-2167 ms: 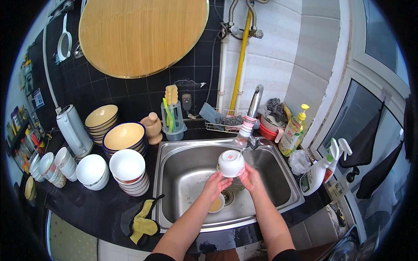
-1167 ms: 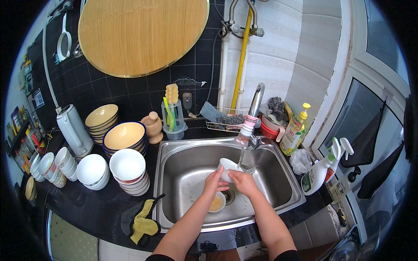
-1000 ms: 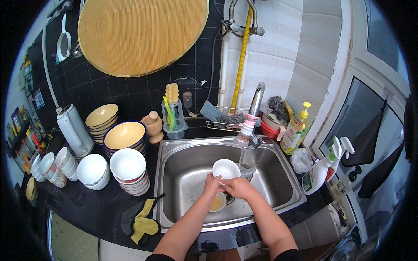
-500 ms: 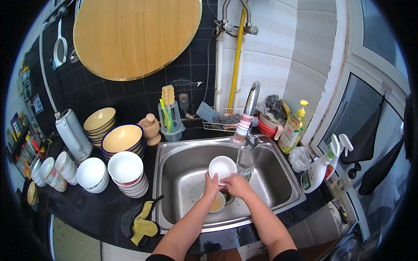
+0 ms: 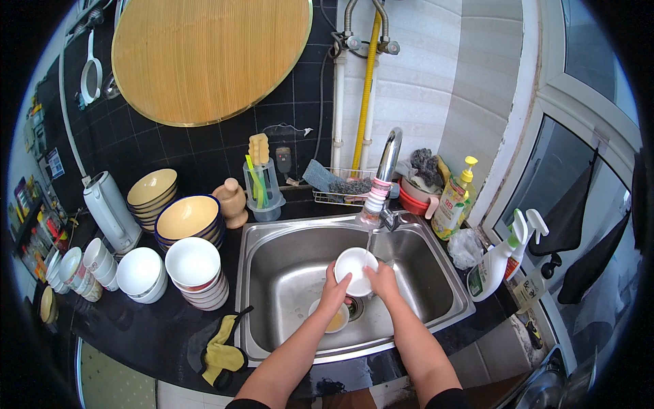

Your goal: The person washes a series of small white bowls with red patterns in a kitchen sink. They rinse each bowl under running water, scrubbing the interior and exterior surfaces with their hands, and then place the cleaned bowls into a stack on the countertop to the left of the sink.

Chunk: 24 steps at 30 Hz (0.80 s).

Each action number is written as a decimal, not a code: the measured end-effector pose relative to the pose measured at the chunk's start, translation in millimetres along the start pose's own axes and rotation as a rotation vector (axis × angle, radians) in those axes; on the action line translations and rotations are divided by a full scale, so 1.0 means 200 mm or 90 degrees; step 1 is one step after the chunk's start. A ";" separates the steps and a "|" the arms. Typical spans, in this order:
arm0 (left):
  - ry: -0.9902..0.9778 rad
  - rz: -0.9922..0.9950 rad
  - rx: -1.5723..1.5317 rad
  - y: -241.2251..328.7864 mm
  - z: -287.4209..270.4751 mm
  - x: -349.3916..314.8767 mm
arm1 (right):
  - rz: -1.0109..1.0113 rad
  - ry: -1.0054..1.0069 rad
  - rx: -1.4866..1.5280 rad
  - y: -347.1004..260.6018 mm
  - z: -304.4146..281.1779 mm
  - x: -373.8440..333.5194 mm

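A white bowl (image 5: 355,270) is held between my two hands over the steel sink (image 5: 276,266). My left hand (image 5: 335,290) grips its left side, thumb on the rim. On its right side my right hand (image 5: 381,278) closes around the edge, thumb inside. A thin stream of water runs from the faucet (image 5: 391,160) into the bowl. Lower in the sink, partly behind my left hand, sits another bowl (image 5: 338,320) with yellowish liquid in it, beside the drain (image 5: 355,309).
Stacked white bowls (image 5: 193,262), yellow-lined bowls (image 5: 189,218) and cups (image 5: 100,260) stand left of the sink. Black-and-yellow gloves (image 5: 223,351) lie at its left edge. A dish soap bottle (image 5: 454,204) and spray bottle (image 5: 492,269) stand to the right. Behind is a wire rack (image 5: 340,194).
The white bowl has moved slightly right, under the running water. My right hand has shifted from the bowl's near edge to its right side.
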<state>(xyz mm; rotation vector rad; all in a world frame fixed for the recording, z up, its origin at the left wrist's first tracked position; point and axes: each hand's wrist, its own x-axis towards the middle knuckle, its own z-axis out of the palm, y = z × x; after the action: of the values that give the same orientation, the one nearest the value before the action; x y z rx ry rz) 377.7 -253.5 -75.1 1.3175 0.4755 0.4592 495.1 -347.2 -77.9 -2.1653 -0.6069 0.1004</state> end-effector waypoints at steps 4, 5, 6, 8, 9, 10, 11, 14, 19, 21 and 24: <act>0.110 0.118 0.040 -0.01 0.06 -0.05 | 0.159 -0.248 0.121 0.00 0.03 -0.02; 0.079 0.057 0.096 0.01 0.04 -0.04 | 0.061 -0.203 0.018 0.15 0.09 0.03; 0.063 0.014 0.112 0.02 0.00 -0.03 | -0.043 -0.165 -0.084 0.16 0.10 0.04; 0.037 -0.073 0.145 0.03 -0.05 -0.01 | -0.014 -0.051 -0.124 0.05 0.07 0.02; 0.067 -0.019 0.149 0.01 -0.04 -0.01 | 0.002 0.010 -0.143 -0.01 0.04 0.00; 0.098 0.035 0.153 -0.03 -0.01 -0.01 | 0.016 -0.047 -0.061 0.03 0.07 0.02; 0.122 0.089 0.153 -0.06 0.02 0.00 | 0.032 -0.099 0.017 0.06 0.09 0.03; 0.227 0.340 0.284 -0.14 0.06 0.02 | 0.037 -0.204 -0.016 0.06 0.08 0.02; 0.121 0.117 0.302 -0.09 -0.03 0.01 | 0.044 -0.015 -0.101 -0.03 0.04 -0.02; 0.152 0.175 0.238 -0.07 0.07 0.00 | 0.042 -0.052 -0.010 0.27 0.19 0.14; 0.196 0.213 0.238 -0.17 0.03 0.04 | 0.081 -0.370 -0.104 0.07 0.13 0.05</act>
<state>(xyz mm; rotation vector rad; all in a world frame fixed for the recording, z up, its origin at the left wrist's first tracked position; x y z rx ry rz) 389.1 -261.2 -106.8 1.7066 0.6185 0.8914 502.8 -330.6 -103.1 -2.3346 -0.8196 0.7939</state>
